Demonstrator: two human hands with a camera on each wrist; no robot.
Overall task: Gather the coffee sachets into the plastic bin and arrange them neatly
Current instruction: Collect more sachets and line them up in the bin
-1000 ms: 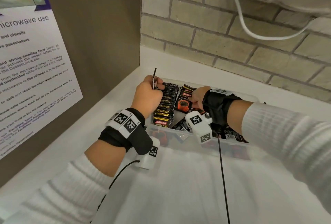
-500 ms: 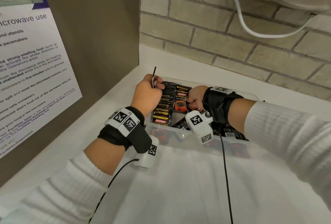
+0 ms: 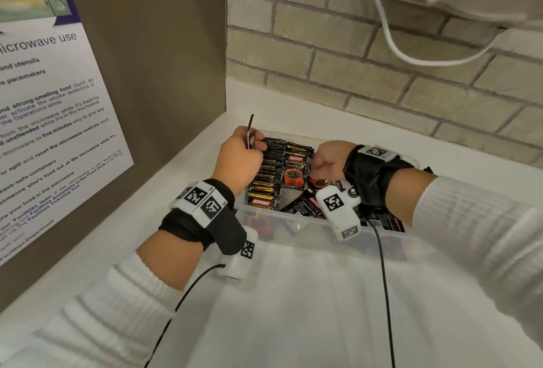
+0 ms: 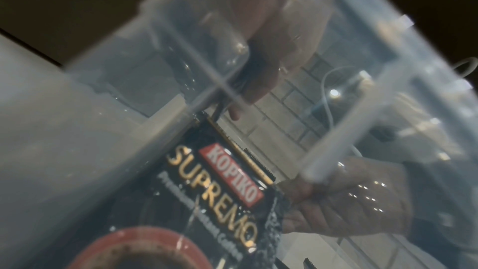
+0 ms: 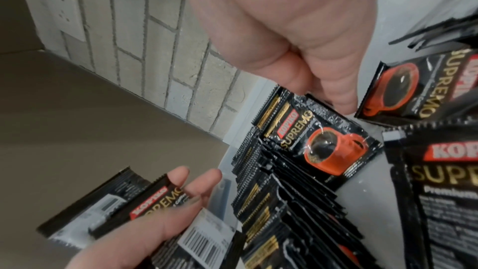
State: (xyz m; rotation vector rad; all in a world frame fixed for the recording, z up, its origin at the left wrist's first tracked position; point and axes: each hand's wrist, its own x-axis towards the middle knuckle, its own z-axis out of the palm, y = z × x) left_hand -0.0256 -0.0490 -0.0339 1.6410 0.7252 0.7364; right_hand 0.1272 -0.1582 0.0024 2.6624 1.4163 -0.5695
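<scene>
A clear plastic bin stands on the white counter in the corner. A row of black Kopiko sachets stands on edge along the bin's left side. My left hand hovers over the bin's far left corner and grips a few sachets upright; the right wrist view shows these held sachets fanned under its fingers. My right hand reaches down into the bin with curled fingers at the edge of a flat sachet lying beside the row.
Loose sachets lie jumbled in the right part of the bin. A brown side panel carries a microwave notice at left. The brick wall stands just behind, and a white cable hangs down it. White counter lies in front.
My right hand has brought the orange-cup sachet from a tilt down flat next to the standing row. The left hand still holds its sachets in the same place.
</scene>
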